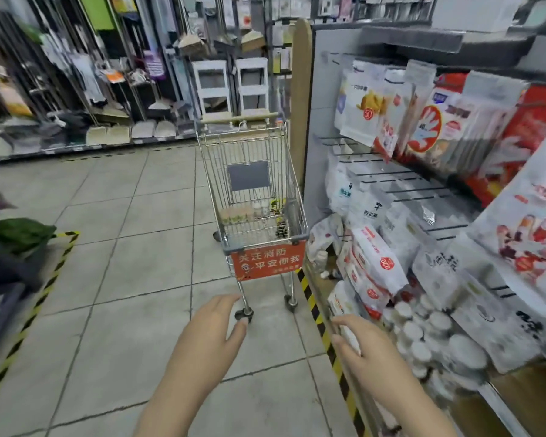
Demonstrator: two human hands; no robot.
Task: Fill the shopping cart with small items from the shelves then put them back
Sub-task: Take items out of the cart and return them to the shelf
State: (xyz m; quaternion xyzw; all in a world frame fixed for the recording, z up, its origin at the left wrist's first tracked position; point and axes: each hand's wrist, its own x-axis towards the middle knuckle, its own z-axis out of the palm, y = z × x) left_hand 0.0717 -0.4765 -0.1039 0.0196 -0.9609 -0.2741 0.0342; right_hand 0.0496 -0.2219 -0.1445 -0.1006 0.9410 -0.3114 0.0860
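A wire shopping cart (284,184) with an orange sign on its near end stands on the tiled floor ahead of me. Several small items (243,214) lie in its bottom. My left hand (215,329) hovers empty, fingers relaxed, just short of the cart's near wheels. My right hand (363,351) reaches with straight fingers toward the low shelf (316,279) on the right and holds nothing. Beside its fingertips sit white packets (375,263) and stacked round white lids (429,339).
Hanging packs of disposable gloves (429,121) fill the right-hand rack, with bare hooks (401,184) below. Yellow-black tape (322,329) marks the shelf base. Across the aisle stand brooms, dustpans and two white stools (230,86). A dark display edge with a green item (19,234) is at my left.
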